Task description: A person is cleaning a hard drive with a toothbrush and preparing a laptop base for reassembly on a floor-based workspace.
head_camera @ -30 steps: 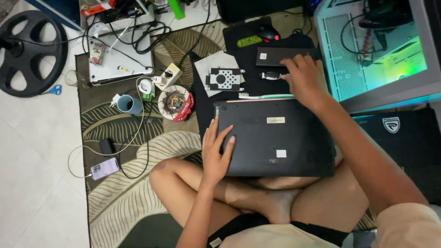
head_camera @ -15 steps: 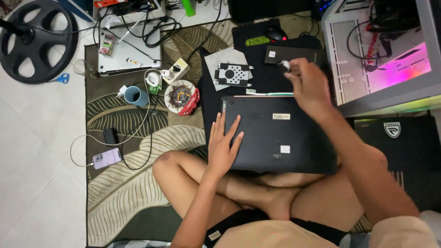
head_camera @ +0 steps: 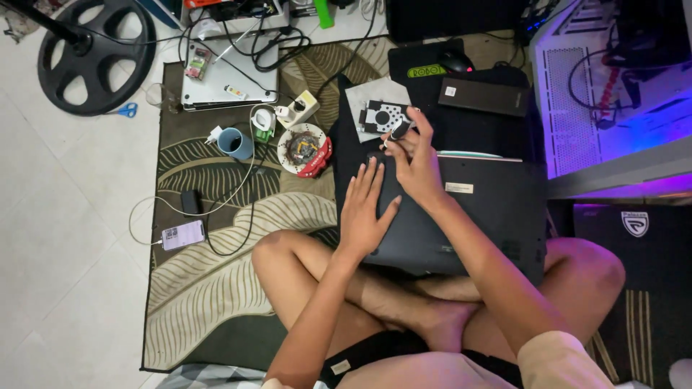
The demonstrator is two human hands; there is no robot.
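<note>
A black laptop point(head_camera: 490, 223) lies upside down across my crossed legs. My left hand point(head_camera: 364, 209) rests flat on its left part, fingers spread. My right hand point(head_camera: 414, 158) hovers over the laptop's far left corner and grips a small black tool with a light tip point(head_camera: 398, 132), probably a screwdriver. Just beyond it lies a grey sheet with a black-and-white part point(head_camera: 380, 115) on it.
A leaf-patterned rug point(head_camera: 209, 288) covers the floor. On it sit a blue cup point(head_camera: 234, 142), a white bowl of small parts point(head_camera: 303, 148), a phone point(head_camera: 184, 234) on a cable, a silver laptop point(head_camera: 223, 75) and a black box point(head_camera: 484, 97). A fan base point(head_camera: 94, 54) stands left, a lit computer case point(head_camera: 613, 86) right.
My right hand came back from the black box toward the laptop's near-left corner, holding the small tool. My left hand stayed on the laptop. The camera view shifted.
</note>
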